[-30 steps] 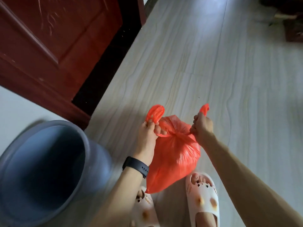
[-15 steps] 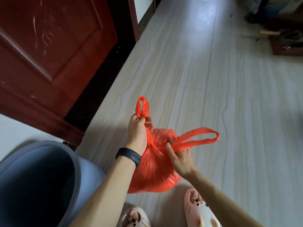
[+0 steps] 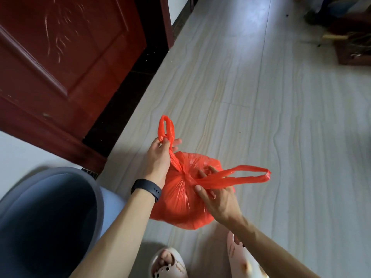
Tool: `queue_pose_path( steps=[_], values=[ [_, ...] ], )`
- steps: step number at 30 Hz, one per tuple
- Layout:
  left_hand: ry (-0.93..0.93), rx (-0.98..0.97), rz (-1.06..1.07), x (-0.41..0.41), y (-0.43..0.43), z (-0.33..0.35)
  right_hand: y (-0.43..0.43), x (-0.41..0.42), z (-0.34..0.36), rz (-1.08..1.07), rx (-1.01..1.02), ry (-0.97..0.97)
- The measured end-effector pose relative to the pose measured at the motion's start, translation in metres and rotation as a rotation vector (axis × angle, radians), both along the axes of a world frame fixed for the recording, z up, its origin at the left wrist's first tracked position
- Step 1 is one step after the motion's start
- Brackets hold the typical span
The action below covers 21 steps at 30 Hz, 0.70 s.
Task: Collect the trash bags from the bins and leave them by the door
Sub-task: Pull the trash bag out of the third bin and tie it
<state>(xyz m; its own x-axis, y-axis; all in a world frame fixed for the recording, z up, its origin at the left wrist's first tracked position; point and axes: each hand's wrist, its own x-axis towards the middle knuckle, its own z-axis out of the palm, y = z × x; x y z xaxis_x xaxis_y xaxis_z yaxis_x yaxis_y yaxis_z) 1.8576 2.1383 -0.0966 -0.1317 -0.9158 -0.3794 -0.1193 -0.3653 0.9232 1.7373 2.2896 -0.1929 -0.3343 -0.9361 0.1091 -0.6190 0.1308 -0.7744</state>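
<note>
Head view: holds a knotted red trash bag (image 3: 180,199) over the pale floor (image 3: 281,117), just right of the grey bin (image 3: 97,197) and near the dark red door (image 3: 70,57). Pinches one handle loop (image 3: 165,127) upright with the left hand (image 3: 158,159); curls the right hand (image 3: 220,199) round the other loop (image 3: 249,175), stretched rightward, beside the knot.
</note>
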Motion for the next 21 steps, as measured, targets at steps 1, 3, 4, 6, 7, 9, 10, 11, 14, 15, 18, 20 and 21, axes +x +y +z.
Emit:
queue_pose_path(
  steps=[1,3,4,6,7,9,10,11,14,15,18,20,21],
  values=[
    [-0.081,-0.047,0.002,0.004,0.005,0.001,-0.001,0.004,0.0,-0.01,-0.029,0.007],
    [-0.254,-0.133,-0.007,0.014,0.017,-0.001,-0.006,0.012,-0.001,-0.055,-0.056,-0.016],
    [-0.303,-0.148,-0.038,0.019,0.025,-0.005,-0.01,0.014,0.001,-0.103,-0.036,-0.038],
    [-0.404,-0.174,-0.126,0.027,0.041,-0.02,-0.019,0.013,0.012,-0.232,0.071,-0.146],
    [-0.473,-0.208,-0.173,0.03,0.049,-0.029,-0.024,0.012,0.016,-0.278,0.127,-0.216],
    [-0.558,-0.306,-0.241,0.031,0.059,-0.043,-0.034,0.009,0.031,-0.313,0.178,-0.356],
    [-0.569,-0.348,-0.262,0.03,0.059,-0.046,-0.038,0.009,0.037,-0.316,0.173,-0.447],
    [-0.57,-0.383,-0.26,0.028,0.058,-0.046,-0.043,0.009,0.041,-0.322,0.167,-0.547],
    [-0.546,-0.438,-0.197,0.022,0.05,-0.052,-0.053,0.012,0.044,-0.349,0.176,-0.727],
    [-0.547,-0.452,-0.187,0.02,0.049,-0.053,-0.056,0.012,0.041,-0.348,0.195,-0.718],
    [-0.578,-0.506,-0.239,0.019,0.05,-0.05,-0.063,0.008,0.037,-0.262,0.259,-0.65],
    [-0.611,-0.59,-0.294,0.021,0.046,-0.053,-0.065,0.006,0.039,-0.185,0.275,-0.72],
    [-0.625,-0.636,-0.318,0.023,0.043,-0.054,-0.066,0.005,0.041,-0.152,0.274,-0.74]
  ],
)
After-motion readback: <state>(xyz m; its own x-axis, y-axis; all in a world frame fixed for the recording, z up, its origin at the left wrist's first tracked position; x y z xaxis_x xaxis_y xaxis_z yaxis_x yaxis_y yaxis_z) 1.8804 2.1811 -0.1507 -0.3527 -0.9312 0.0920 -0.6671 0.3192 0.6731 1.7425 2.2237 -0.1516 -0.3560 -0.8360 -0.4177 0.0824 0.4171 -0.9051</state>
